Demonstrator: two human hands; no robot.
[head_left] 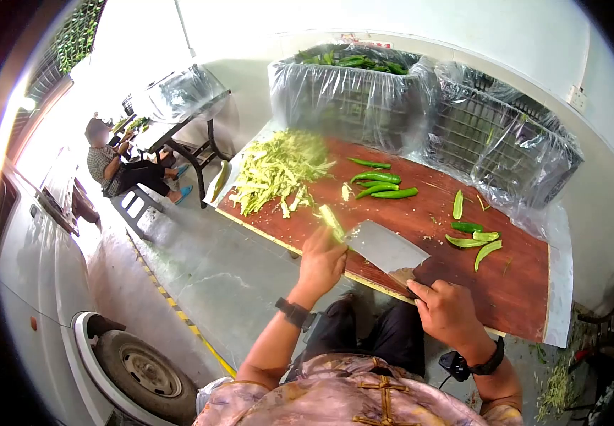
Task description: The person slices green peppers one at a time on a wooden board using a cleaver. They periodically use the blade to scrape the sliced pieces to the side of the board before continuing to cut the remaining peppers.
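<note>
My right hand [449,312] grips the dark handle of a cleaver [386,246], whose broad blade lies nearly flat over the board and points left. At the board's front edge, my left hand [322,261] is closed on a pale green pepper piece [332,221] that sticks out past the fingers, close to the blade's tip. Behind it is a large heap of pale yellow-green pepper scraps [271,170]. Several whole green peppers [385,186] lie beyond the blade. Right of them are cut pepper pieces [488,252] and a small dark green pepper [467,227].
A plastic-lined crate of green peppers [353,99] stands behind the reddish-brown board [420,213], beside another lined crate [502,128]. A seated person [112,160] works at a far table [154,135]. A white vehicle [51,284] stands at left. Scraps [557,387] litter the floor at right.
</note>
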